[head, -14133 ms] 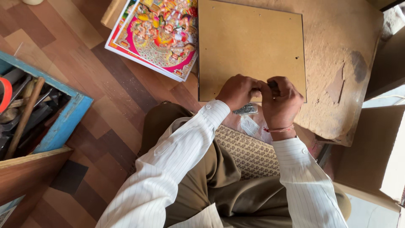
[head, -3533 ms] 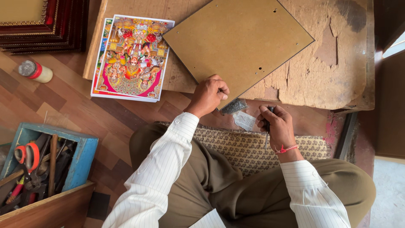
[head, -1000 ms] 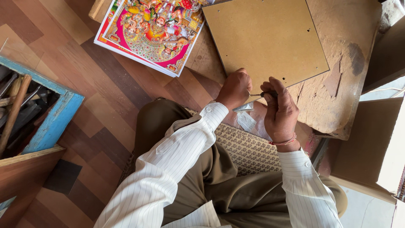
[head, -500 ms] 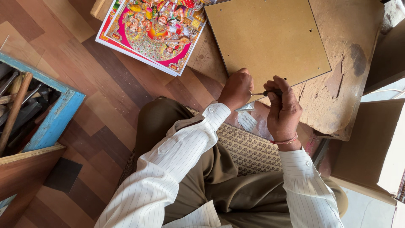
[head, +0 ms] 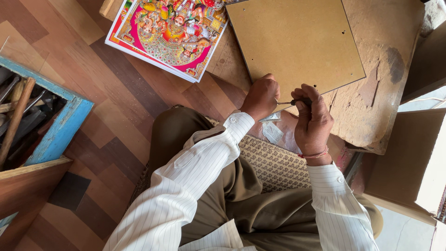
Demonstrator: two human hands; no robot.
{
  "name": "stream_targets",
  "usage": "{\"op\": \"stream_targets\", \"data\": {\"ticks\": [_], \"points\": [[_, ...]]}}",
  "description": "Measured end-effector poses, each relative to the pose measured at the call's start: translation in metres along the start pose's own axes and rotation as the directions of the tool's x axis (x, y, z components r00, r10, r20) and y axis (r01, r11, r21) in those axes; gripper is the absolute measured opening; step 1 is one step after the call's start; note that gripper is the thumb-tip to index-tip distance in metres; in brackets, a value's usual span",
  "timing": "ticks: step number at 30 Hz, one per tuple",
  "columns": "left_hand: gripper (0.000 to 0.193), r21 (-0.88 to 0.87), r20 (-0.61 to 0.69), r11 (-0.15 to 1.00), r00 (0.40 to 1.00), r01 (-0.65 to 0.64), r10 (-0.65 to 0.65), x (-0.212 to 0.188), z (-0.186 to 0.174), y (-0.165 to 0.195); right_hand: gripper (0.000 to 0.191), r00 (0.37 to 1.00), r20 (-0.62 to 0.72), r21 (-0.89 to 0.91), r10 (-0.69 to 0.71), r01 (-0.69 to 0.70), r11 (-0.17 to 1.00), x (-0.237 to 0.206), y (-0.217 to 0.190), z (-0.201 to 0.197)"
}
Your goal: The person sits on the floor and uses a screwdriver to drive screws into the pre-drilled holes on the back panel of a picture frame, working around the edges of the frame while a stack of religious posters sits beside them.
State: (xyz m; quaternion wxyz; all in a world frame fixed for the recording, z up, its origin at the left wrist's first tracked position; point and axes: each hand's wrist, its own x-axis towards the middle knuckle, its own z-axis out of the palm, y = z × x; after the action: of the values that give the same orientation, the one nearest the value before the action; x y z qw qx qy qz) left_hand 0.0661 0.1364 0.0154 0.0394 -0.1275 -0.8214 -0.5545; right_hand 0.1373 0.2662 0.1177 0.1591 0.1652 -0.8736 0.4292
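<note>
A thin dark-handled metal tool (head: pixel 291 102) is gripped in the closed right hand (head: pixel 313 122) at the near edge of the flat brown square board (head: pixel 297 44) on the worn wooden desk (head: pixel 385 107). The left hand (head: pixel 261 96) is curled shut at the tool's tip — whatever is pinched there is hidden.

Floor (head: pixel 116 107): wood-pattern planks, brown tones. Blue-edged wooden box (head: pixel 65 128) at left. Daylight enters from the right.

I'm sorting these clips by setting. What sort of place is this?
Probably a small picture-framing workshop, worked from the floor. A brown backing board lies on a worn low wooden table, colourful prints are stacked beside it, and a blue wooden toolbox sits on the floor. The right hand holds a small screwdriver.
</note>
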Motion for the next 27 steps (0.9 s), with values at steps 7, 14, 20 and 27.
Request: {"op": "stream_targets", "data": {"ticks": [7,14,20,27], "points": [[0.019,-0.01,-0.011,1.0,1.0,0.002,-0.002,0.0,0.0,0.001,0.03,1.0,0.008,0.001,-0.002,0.002,1.0,-0.002,-0.004,-0.001],[0.019,-0.022,0.002,0.999,1.0,0.026,-0.026,0.0,0.002,0.001,0.028,1.0,0.001,0.037,-0.008,0.008,0.999,-0.001,-0.006,0.001],[0.019,0.005,-0.005,1.0,1.0,-0.015,0.015,0.0,0.004,-0.003,0.019,0.996,-0.02,-0.182,-0.087,0.081,0.98,0.0,-0.01,0.0],[0.024,-0.118,-0.521,0.974,0.823,0.193,-0.226,-0.029,0.0,0.031,0.013,0.996,-0.035,-0.327,-0.082,0.067,0.943,0.007,-0.005,-0.002]]}}
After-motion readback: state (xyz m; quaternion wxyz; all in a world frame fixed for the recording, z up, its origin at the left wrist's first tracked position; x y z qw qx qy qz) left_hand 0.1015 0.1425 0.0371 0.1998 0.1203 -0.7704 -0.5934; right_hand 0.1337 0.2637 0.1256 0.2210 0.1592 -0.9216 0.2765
